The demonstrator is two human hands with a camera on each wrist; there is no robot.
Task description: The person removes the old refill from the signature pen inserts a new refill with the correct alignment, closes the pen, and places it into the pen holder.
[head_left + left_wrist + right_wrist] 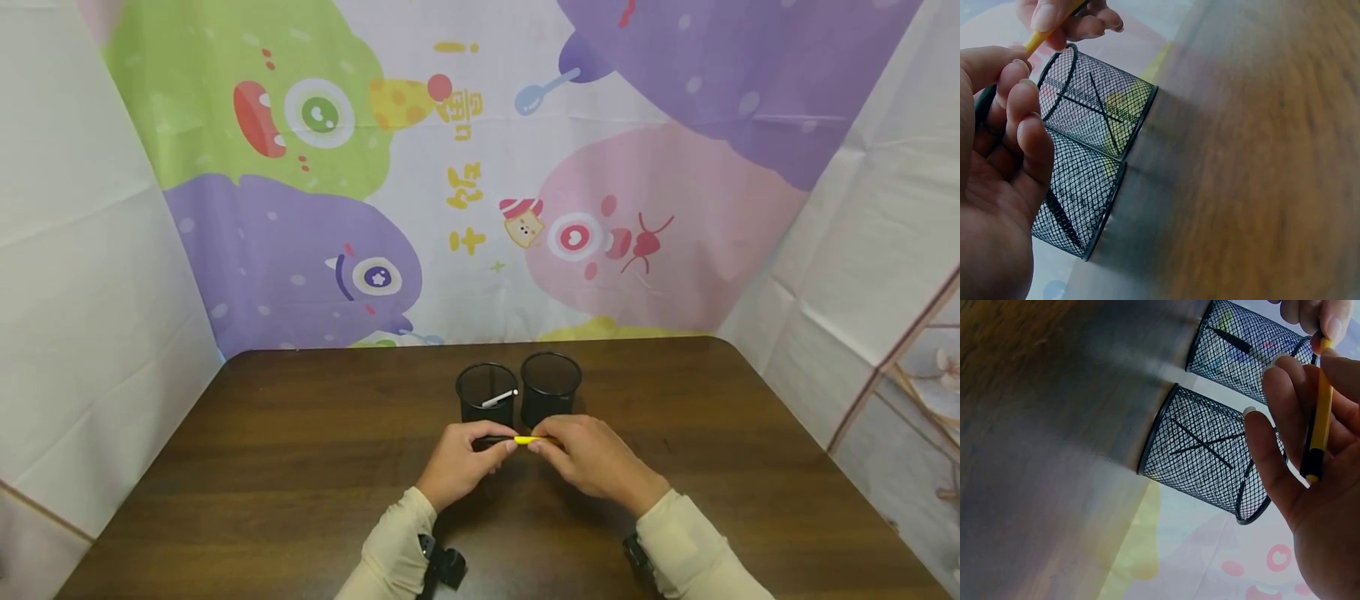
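Observation:
Both hands hold a yellow-and-black pen (523, 440) level between them, in front of two black mesh pen holders. My left hand (459, 460) pinches its black part between thumb and fingers. My right hand (600, 461) pinches the yellow part; in the right wrist view the yellow barrel (1321, 422) runs back along the palm to a black end. Behind the left hand stands the left pen holder (476, 414), with a pen (498, 399) leaning in it, its white end up. The right pen holder (536, 407) stands close beside it; dark crossed lines show through its mesh.
Under the hands lies a dark brown wooden table (300, 467). A cloth backdrop (465, 308) with cartoon figures hangs at its far edge. Pale cloth walls (90, 250) flank both sides.

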